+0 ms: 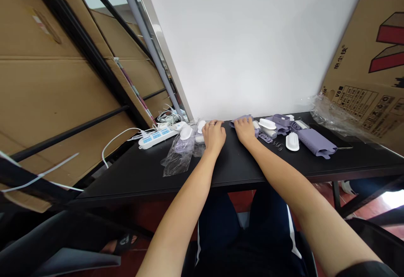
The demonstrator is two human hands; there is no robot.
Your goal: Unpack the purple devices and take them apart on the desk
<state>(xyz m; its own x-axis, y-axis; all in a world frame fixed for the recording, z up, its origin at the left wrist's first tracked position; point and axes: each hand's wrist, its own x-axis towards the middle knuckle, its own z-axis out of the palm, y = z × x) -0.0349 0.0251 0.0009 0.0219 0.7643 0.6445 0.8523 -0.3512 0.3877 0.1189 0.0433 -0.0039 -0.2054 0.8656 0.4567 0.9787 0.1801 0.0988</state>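
My left hand (214,136) rests on the black table, palm down with fingers apart, and nothing shows in it. Just left of it lie white oval parts (202,126), beside a clear plastic bag (178,163) with a purple piece and another white oval part (186,132). My right hand (245,130) lies palm down, fingers stretched over a purple plastic shell (238,119); its fingertips touch the shell. Right of that hand are a purple slotted strip (265,137), metal springs (278,145), white ribbed caps (292,141) and a larger purple perforated casing (317,142).
A white power strip (158,137) with cables sits at the table's left end. Cardboard boxes (47,100) on a black rack stand at left. At right a printed carton (369,79) leans by clear plastic wrap (337,117). A white wall (246,46) rises behind the table (233,167).
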